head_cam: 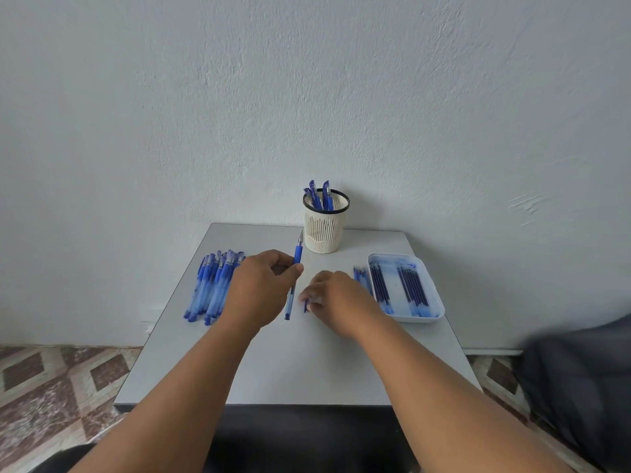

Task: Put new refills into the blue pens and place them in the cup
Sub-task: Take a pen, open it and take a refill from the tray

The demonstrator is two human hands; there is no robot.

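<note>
Uncapped translucent blue plastic pen [294, 278], pinched in left hand [263, 288] just before cream perforated cup [324, 230]; right hand [336, 302] pinching small blue cap [306, 306]; risk: misaligned capping, cap slipping.

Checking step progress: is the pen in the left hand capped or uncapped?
Uncapped: the pen that the left hand holds shows its bare metal tip, pointing toward the cup.

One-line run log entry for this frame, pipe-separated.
left hand: holds uncapped pen | right hand: pinches small blue piece, likely cap | cup: holds some pens | tray: holds refills
</note>
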